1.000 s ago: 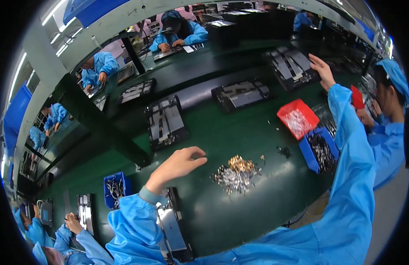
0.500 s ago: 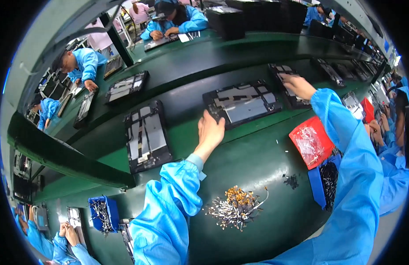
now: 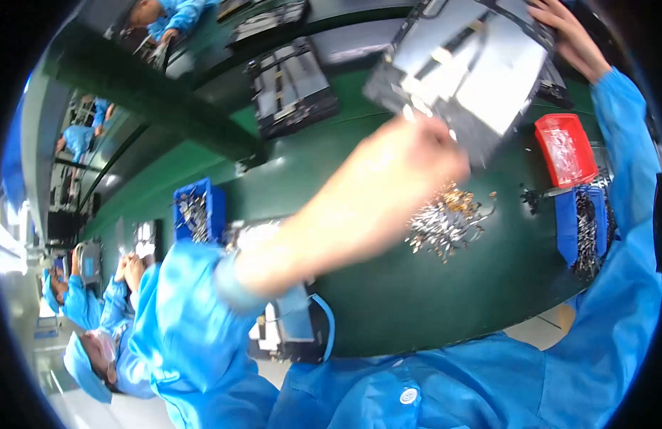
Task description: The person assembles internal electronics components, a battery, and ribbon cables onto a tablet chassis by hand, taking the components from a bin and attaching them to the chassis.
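Note:
Both my hands are on an opened tablet (image 3: 481,71), a dark-framed device with pale grey battery panels and dark strips showing. It is tilted and raised above the bench. My left hand (image 3: 427,150), smeared by motion, is closed on its near edge. At the far right corner, my right hand (image 3: 570,39) grips it, some fingers hidden behind the frame. Under and just nearer than my left hand lies a pile of small white, black and orange-brown parts (image 3: 449,222) on the green bench (image 3: 388,307).
Another opened tablet (image 3: 291,86) lies left on the raised shelf, behind a green post (image 3: 152,93). A red bin (image 3: 567,150) and a blue bin (image 3: 567,229) stand right; another blue bin (image 3: 215,207) stands left. Co-workers sit left, one in a blue cap (image 3: 84,368).
The tablet has come up off the shelf toward me, held in both hands. My right hand has left the other tablet at the right. The view has turned downward and left.

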{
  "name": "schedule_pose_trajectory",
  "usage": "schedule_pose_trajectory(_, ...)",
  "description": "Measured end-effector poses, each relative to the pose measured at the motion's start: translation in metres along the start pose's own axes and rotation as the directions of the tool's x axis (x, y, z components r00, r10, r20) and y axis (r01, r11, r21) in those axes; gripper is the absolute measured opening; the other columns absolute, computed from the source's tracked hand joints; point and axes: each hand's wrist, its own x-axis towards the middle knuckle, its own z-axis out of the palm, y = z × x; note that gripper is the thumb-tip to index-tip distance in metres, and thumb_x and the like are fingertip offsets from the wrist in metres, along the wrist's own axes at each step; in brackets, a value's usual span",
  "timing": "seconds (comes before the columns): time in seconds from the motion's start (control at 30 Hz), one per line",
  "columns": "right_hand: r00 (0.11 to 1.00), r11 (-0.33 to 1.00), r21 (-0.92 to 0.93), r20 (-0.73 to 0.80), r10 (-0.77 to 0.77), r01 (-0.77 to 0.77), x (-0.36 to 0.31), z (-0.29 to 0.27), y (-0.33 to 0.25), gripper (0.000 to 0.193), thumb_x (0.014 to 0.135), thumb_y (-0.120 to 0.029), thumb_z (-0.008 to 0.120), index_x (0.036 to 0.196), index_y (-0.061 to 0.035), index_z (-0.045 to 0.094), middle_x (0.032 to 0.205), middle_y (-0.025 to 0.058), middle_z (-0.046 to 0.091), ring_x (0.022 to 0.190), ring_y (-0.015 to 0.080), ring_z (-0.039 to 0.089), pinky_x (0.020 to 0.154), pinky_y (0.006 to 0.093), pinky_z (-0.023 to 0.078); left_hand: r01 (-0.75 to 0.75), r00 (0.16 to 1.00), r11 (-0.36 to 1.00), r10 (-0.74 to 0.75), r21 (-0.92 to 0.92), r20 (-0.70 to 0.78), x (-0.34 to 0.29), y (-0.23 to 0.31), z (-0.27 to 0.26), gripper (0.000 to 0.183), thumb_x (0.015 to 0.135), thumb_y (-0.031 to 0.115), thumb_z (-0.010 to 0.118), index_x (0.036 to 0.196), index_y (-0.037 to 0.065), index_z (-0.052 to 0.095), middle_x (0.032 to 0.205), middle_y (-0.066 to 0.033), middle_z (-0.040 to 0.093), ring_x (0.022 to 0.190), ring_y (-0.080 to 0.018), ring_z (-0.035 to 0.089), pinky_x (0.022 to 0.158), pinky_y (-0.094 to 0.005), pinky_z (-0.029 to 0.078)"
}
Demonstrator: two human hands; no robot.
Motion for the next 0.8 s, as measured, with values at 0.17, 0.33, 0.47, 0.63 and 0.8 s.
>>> schedule_pose_trajectory(0.17, 0.966, 0.970, -0.242, 0.257, 0.037, 0.028, -0.068, 0.082, 0.034, 0.096, 0.072, -0.040, 0.075, 0.149, -0.0170, 0.025, 0.141, 0.0156, 0.043, 0.131, 0.0311, 0.042, 0.108, 0.0434, 0.036, 0.507, 0.770, 0.862, -0.466, 0.026, 0.436, -0.163, 0.049, -0.015, 0.025, 0.091, 0.020, 0.058, 0.110, 0.004, 0.062, 0.101, -0.0144, 0.067, 0.093, -0.0321, 0.064, 0.082, -0.0368, 0.050)
schedule_pose_trajectory(0.33, 0.853, 0.944, -0.215, 0.412, 0.321, -0.251, -0.108, 0.151, 0.077, 0.099, 0.069, -0.033, 0.078, 0.150, -0.0190, 0.023, 0.144, 0.0141, 0.038, 0.134, 0.0289, 0.037, 0.112, 0.0429, 0.031, 0.501, 0.850, 0.866, -0.494, 0.009, 0.182, -0.255, 0.024, 0.002, 0.024, 0.090, 0.016, 0.058, 0.109, 0.003, 0.063, 0.100, -0.0143, 0.068, 0.092, -0.0319, 0.065, 0.081, -0.0362, 0.051)
schedule_pose_trajectory(0.47, 0.759, 0.884, -0.423, 0.505, 0.412, -0.198, -0.074, 0.167, 0.100, 0.084, 0.079, -0.011, 0.069, 0.150, -0.0178, 0.025, 0.142, 0.0139, 0.041, 0.129, 0.0282, 0.043, 0.109, 0.0424, 0.035, 0.502, 0.857, 0.850, -0.514, -0.158, -0.044, -0.288, 0.005, -0.007, 0.023, 0.088, 0.012, 0.059, 0.108, 0.002, 0.065, 0.101, -0.0137, 0.068, 0.090, -0.0265, 0.067, 0.081, -0.0339, 0.051)
schedule_pose_trajectory(0.63, 0.786, 0.591, -0.645, 0.617, 0.029, 0.484, 0.022, 0.221, 0.122, 0.068, 0.084, -0.012, 0.065, 0.145, -0.0123, 0.033, 0.139, 0.0196, 0.042, 0.125, 0.0352, 0.045, 0.105, 0.0387, 0.038, 0.475, 0.788, 0.859, -0.512, -0.190, -0.343, -0.318, -0.021, -0.013, 0.018, 0.090, 0.008, 0.056, 0.104, 0.002, 0.064, 0.095, -0.0134, 0.068, 0.084, -0.0280, 0.066, 0.074, -0.0332, 0.051)
schedule_pose_trajectory(0.8, 0.953, 0.436, -0.849, 0.288, -0.093, 0.299, 0.086, 0.286, 0.204, 0.071, 0.083, -0.016, 0.069, 0.144, -0.0108, 0.033, 0.137, 0.0218, 0.041, 0.122, 0.0378, 0.047, 0.104, 0.0406, 0.038, 0.577, 0.606, 0.809, -0.517, -0.114, -0.605, -0.323, -0.055, -0.034, 0.015, 0.088, 0.003, 0.054, 0.098, 0.000, 0.066, 0.092, -0.0121, 0.069, 0.087, -0.0189, 0.066, 0.076, -0.0281, 0.049)
